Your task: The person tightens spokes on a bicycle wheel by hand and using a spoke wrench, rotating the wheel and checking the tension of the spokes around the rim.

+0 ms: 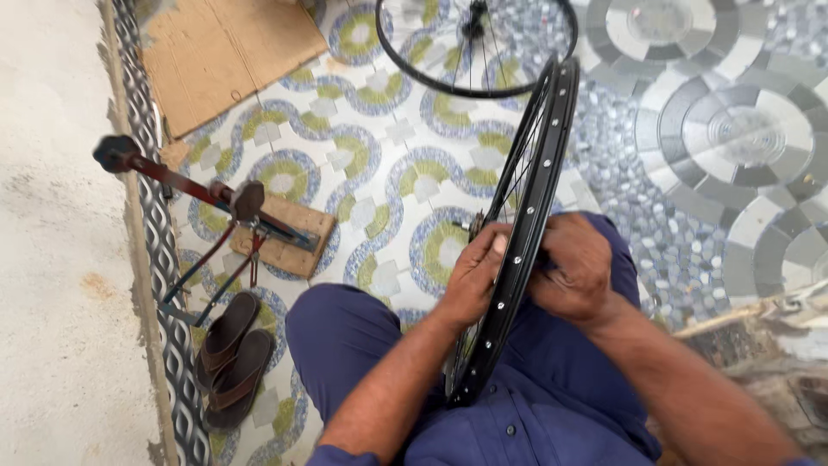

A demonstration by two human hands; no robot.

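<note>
Head view, and both hands are on the rim (517, 233), which stands on edge across the person's lap, leaning up and away toward the top of the picture. The left hand (473, 274) is curled against the rim's left side, thumb pressed onto the black outer face, fingers reaching in among the spokes (517, 168) near the hub (477, 224). The right hand (573, 269) is closed on the rim's right side, knuckles up, fingers tucked behind the metal; what they pinch there is hidden.

The rim's low end sinks between the knees, against blue trousers (345, 336) and a blue shirt (552, 414). Just beyond the rim's top end lies a second wheel (476, 47), flat on the patterned tile floor (379, 164). Well left of the rim stands a red metal stand (203, 194) on a small wooden block (293, 237). Near that, lower left of the rim, a pair of brown sandals (233, 358). Far up-left of the rim, a sheet of cardboard (224, 52).
</note>
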